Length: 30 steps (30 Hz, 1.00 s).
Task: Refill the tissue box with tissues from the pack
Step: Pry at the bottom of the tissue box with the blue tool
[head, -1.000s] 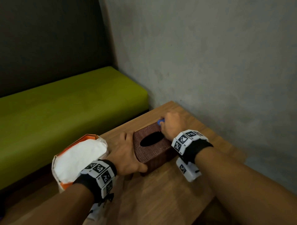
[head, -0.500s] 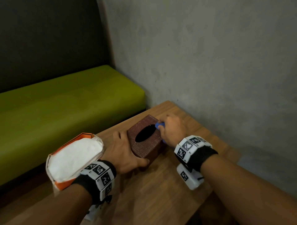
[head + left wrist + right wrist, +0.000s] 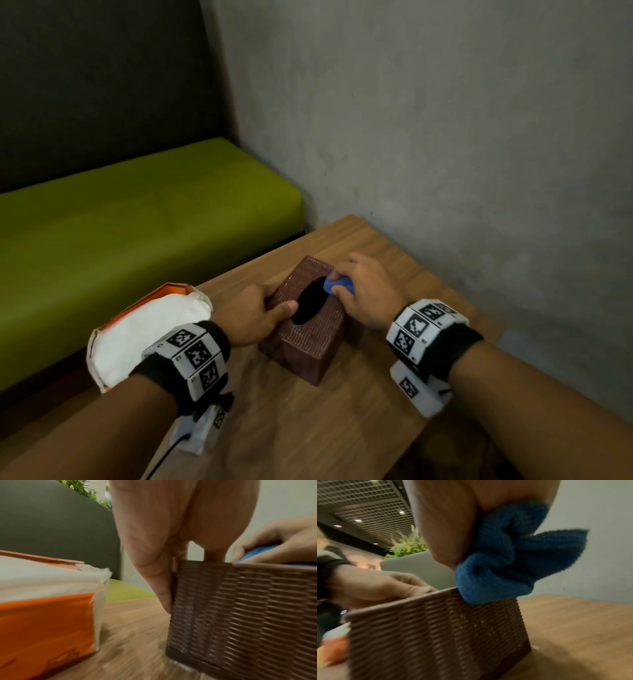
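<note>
A brown woven tissue box (image 3: pixel 313 339) (image 3: pixel 248 612) (image 3: pixel 436 635) with a dark oval slot stands on the wooden table (image 3: pixel 308 428). My left hand (image 3: pixel 260 313) (image 3: pixel 163 555) grips its left end, thumb on top beside the slot and fingers down the side. My right hand (image 3: pixel 363 294) holds a bunched blue cloth (image 3: pixel 337 285) (image 3: pixel 510 561) (image 3: pixel 257 553) against the box's top right edge. The orange and white tissue pack (image 3: pixel 144 329) (image 3: pixel 46 601), open with white tissues showing, lies at the table's left edge, behind my left wrist.
A green bench seat (image 3: pixel 137 222) with a dark backrest runs along the left. A grey concrete wall (image 3: pixel 445 137) closes the right side close behind the table. Bare tabletop lies in front of the box.
The box has turned so its long side now runs toward me. My left thumb has come onto the top by the slot. The right hand with the cloth has shifted along the top edge.
</note>
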Each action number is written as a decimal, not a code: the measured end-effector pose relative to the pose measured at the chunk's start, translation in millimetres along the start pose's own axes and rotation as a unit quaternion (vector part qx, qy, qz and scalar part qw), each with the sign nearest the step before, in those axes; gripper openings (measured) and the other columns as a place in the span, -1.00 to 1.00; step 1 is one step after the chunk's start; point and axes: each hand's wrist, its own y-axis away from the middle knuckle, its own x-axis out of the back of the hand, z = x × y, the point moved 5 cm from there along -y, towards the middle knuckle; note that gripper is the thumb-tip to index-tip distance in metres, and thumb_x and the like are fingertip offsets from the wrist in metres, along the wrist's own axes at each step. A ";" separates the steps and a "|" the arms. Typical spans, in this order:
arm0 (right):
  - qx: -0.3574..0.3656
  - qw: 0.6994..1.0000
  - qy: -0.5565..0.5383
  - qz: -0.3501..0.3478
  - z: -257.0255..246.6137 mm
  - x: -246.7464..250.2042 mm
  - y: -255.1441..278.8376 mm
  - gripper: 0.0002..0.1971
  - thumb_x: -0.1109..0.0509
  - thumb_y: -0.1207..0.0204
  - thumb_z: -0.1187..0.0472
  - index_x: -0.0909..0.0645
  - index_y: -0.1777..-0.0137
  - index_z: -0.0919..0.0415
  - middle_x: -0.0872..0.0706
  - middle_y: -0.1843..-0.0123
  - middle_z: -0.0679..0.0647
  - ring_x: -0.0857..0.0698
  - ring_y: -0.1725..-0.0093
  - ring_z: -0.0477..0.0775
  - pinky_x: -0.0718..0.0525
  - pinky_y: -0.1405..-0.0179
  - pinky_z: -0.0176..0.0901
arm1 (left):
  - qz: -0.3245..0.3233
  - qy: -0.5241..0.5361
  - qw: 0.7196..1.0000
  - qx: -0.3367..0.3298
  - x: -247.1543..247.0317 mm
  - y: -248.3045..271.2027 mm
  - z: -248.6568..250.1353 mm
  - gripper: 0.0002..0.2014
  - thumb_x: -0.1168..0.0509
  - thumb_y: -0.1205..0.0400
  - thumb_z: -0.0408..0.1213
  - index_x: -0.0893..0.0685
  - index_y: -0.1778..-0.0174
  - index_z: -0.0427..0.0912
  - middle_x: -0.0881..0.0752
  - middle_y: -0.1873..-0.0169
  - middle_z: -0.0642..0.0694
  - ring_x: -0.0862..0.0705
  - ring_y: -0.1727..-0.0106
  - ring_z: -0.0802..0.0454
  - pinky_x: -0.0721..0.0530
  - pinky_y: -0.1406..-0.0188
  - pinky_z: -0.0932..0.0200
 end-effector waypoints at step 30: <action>-0.063 0.996 0.028 0.051 5.5 -0.1 -6.5 -0.84 -0.35 -0.54 0.15 -0.66 -0.06 0.16 -0.55 -0.03 0.06 -0.62 -0.03 0.16 -0.61 0.07 -0.01 | 0.042 -0.085 0.993 0.070 1.9 -12.9 3.4 -0.61 -0.33 -0.65 0.10 -0.75 0.24 -0.18 -0.76 0.37 -0.08 -0.71 0.33 -0.01 -0.55 0.42 0.13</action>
